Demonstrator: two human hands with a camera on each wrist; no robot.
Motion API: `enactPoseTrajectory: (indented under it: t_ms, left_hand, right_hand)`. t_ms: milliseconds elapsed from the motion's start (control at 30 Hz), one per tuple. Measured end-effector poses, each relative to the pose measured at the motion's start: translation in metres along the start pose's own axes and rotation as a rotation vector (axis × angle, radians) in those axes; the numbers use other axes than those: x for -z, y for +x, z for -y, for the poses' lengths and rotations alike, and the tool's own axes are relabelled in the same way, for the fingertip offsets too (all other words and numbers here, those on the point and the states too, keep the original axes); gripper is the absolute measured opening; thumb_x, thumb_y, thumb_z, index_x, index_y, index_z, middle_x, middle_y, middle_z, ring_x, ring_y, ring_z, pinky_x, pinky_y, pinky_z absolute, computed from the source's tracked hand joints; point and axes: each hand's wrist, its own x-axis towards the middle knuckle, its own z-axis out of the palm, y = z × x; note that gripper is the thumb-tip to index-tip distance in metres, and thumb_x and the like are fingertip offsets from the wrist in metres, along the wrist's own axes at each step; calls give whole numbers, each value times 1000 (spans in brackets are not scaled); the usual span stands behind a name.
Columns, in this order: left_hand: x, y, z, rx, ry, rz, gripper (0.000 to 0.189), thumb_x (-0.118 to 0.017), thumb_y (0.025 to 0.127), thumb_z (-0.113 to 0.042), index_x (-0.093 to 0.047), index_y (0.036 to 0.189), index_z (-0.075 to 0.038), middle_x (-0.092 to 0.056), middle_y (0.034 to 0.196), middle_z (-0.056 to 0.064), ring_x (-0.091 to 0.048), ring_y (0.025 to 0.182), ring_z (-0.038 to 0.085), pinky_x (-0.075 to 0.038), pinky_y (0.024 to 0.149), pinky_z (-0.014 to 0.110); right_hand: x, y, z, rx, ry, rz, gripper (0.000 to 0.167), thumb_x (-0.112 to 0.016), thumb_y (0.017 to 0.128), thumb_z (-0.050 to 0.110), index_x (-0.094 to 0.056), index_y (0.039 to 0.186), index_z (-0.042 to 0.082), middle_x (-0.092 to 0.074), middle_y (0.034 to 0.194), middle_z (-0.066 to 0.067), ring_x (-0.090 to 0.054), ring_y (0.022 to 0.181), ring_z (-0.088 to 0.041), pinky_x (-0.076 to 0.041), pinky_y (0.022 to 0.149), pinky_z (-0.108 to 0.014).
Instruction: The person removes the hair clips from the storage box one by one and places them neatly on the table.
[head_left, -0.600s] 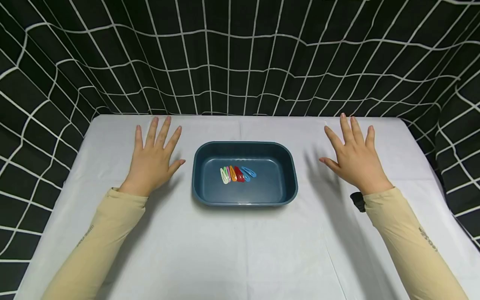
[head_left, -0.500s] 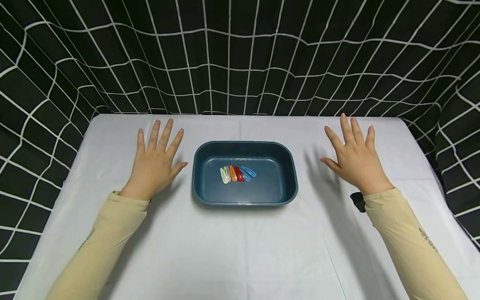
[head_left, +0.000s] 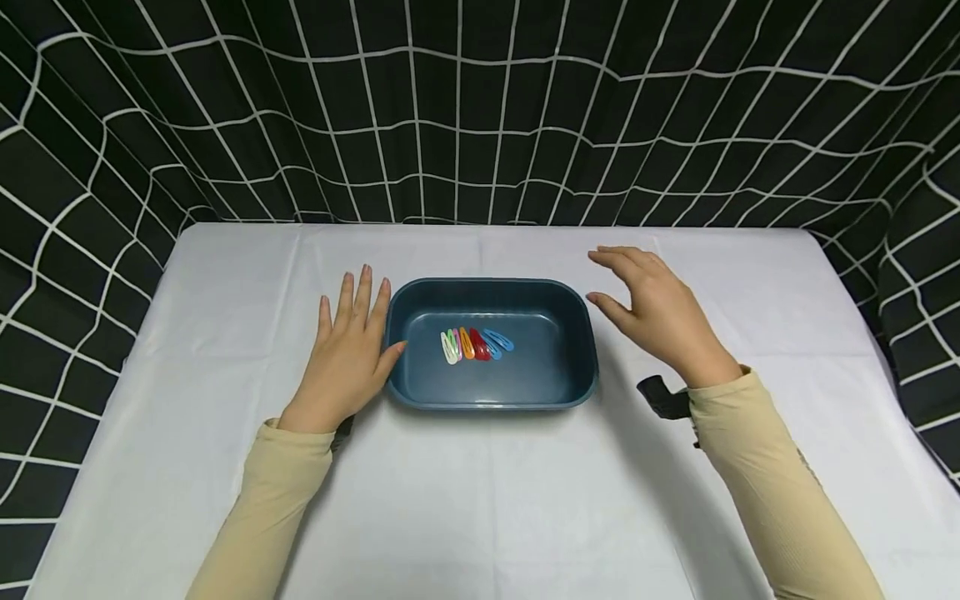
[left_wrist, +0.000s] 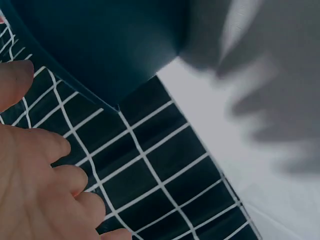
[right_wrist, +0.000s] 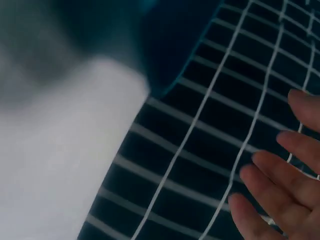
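Observation:
A dark teal rectangular tub [head_left: 540,383] stands on a white-covered table. On its floor lies a row of several snap hair clips [head_left: 480,344], coloured white, green, pink, orange, red and blue. My left hand [head_left: 337,371] is at the tub's left side, fingers straight and spread, thumb overlapping the rim; whether it touches cannot be told. Off the right side, my right hand [head_left: 663,317] is held with fingers loosely bent toward the tub, holding nothing. The left wrist view shows the tub's outer wall [left_wrist: 100,45] above the left fingers [left_wrist: 75,182]. In the right wrist view, the right fingers [right_wrist: 280,177] are apart from the tub.
White cloth [head_left: 487,492] covers the table, with a few creases. A black curtain with a white grid [head_left: 480,117] surrounds the back and both sides. A black wrist strap piece [head_left: 663,398] sticks out by the right sleeve.
Both hands have moved inward to the tub, the left rightward and slightly down, the right leftward. The right fingers have gone from spread to loosely bent. The hair clips lie as before.

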Motion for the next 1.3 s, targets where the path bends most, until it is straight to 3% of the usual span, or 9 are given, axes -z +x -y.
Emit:
enactPoseTrajectory:
  t_ms: [167, 333, 500, 667, 933, 1300]
  left_hand:
    - [-7, 6, -5, -1, -38, -20, 76, -50, 96, -38, -13, 149, 3, 4, 156, 18, 9, 143, 31, 1, 110, 55]
    - [-11, 7, -9, 6, -65, -32, 75, -49, 97, -36, -15, 147, 7, 0, 156, 18, 7, 143, 29, -1, 112, 52]
    - [-15, 6, -13, 8, -76, -36, 74, -50, 97, -36, -17, 147, 7, -4, 156, 19, -1, 143, 32, -4, 112, 51]
    - [-21, 5, -15, -11, -77, -23, 73, -49, 97, -36, -17, 147, 7, -6, 155, 19, -3, 143, 31, -6, 112, 51]
    - [-30, 1, -15, 16, -126, 8, 72, -49, 97, -32, -15, 146, 8, -5, 156, 18, -8, 143, 30, -8, 112, 51]
    - [-34, 3, -14, 38, -129, -34, 77, -52, 94, -34, -15, 146, 9, -6, 155, 20, -5, 143, 31, -7, 112, 52]
  right_hand:
    - [-18, 23, 19, -2, 213, 55, 31, -65, 89, 15, -63, 115, -2, -64, 113, -15, -60, 102, -29, -47, 86, -43]
    - [-45, 45, 29, -61, 398, 175, 20, -63, 91, 15, -69, 103, -1, -70, 96, -12, -65, 85, -21, -51, 78, -36]
    - [-66, 55, 25, -134, 481, 235, 19, -61, 92, 15, -69, 99, -1, -70, 93, -15, -65, 81, -21, -51, 75, -34]
    - [-80, 56, 20, -153, 479, 272, 18, -61, 92, 13, -68, 97, -3, -69, 90, -17, -64, 78, -25, -50, 74, -35]
    - [-96, 51, 11, -139, 400, 390, 6, -66, 85, 4, -68, 89, 0, -69, 81, -6, -61, 71, -14, -47, 69, -31]
    - [-107, 51, 6, -128, 351, 486, 5, -72, 80, 2, -70, 84, 1, -68, 76, -3, -60, 69, -12, -48, 66, -29]
